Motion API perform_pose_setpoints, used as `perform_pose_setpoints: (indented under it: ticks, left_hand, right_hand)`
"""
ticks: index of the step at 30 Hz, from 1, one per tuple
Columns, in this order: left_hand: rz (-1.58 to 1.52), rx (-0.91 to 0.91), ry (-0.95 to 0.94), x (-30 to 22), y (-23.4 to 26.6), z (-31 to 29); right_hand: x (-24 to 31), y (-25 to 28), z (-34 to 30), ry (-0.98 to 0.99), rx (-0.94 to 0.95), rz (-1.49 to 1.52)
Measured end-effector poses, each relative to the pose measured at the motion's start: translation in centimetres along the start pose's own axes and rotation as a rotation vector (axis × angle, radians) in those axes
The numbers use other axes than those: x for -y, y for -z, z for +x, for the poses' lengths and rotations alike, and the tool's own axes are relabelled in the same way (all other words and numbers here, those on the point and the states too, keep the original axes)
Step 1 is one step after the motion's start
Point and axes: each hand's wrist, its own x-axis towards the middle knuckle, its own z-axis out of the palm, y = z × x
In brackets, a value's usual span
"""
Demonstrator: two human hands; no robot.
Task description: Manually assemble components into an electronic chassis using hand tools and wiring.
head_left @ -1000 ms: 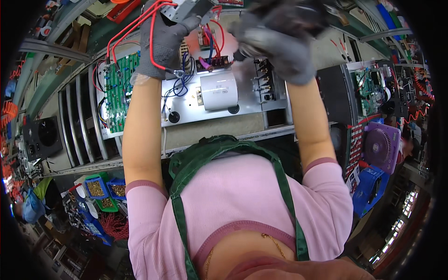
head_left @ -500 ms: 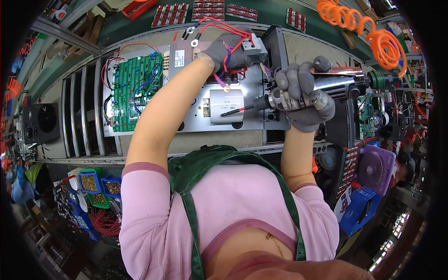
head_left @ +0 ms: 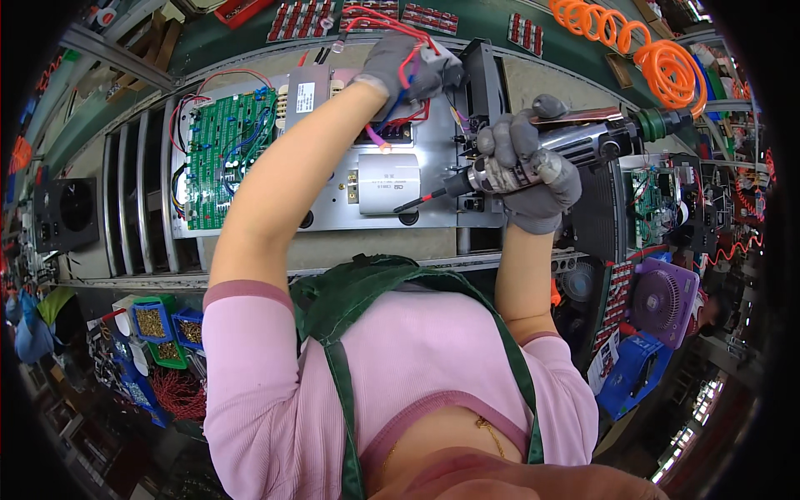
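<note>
My gloved left hand (head_left: pixel 402 68) is closed around a small pale grey block (head_left: pixel 442 63) with red wires (head_left: pixel 379 21) looping from it. It is at the far side of a metal chassis plate (head_left: pixel 329 227). In my gloved right hand (head_left: pixel 533 171) is an air screwdriver (head_left: pixel 590 146), its long bit (head_left: pixel 423 200) pointing left. The bit's tip overlaps the lower edge of a white cylindrical capacitor (head_left: pixel 388 185) in view; contact I cannot tell. A purple-sleeved cable end (head_left: pixel 381 143) lies just beyond the capacitor. On the plate's left is a green circuit board (head_left: pixel 225 162).
An orange coiled air hose (head_left: pixel 667 71) hangs at the far right, close to the screwdriver's rear. A black upright panel (head_left: pixel 483 83) stands at the plate's right side. Rows of red parts (head_left: pixel 300 21) lie along the back. Small bins of screws (head_left: pixel 152 323) sit at the near left.
My left hand has carried the block farther back, and the block is now tilted. The right hand still grips the screwdriver in nearly the same pose. The whole view has shifted slightly.
</note>
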Motion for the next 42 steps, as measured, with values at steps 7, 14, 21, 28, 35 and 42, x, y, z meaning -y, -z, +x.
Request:
perform_pose_setpoints:
  ticks: [7, 14, 21, 28, 35, 42]
  left_hand:
    - [-0.097, -0.035, -0.289, -1.5, 2.0, -4.4]
    - [-0.204, 0.036, -0.283, -1.7, 2.3, -5.4]
    - [0.613, 0.142, -0.686, 1.2, -2.1, -3.0]
    - [0.284, 0.215, -0.234, 1.4, -1.8, 0.9]
    - [-0.309, -0.812, 0.123, 8.9, 13.6, -30.0]
    - [0.676, -0.753, 1.361, 27.1, 10.9, -64.9]
  right_hand:
    - [-0.3, -0.6, 0.5, -0.074, -0.025, 0.071]
    - [-0.7, -1.4, 0.6, -0.074, -0.07, -0.019]
    - [0.7, -1.1, -1.0, -0.336, -0.124, 0.015]
    - [-0.4, -0.7, -0.3, -0.161, -0.171, -0.094]
    - [-0.2, -1.6, 0.6, -0.13, -0.197, -0.125]
    - [0.6, -0.3, -0.5, -0.157, -0.266, -0.233]
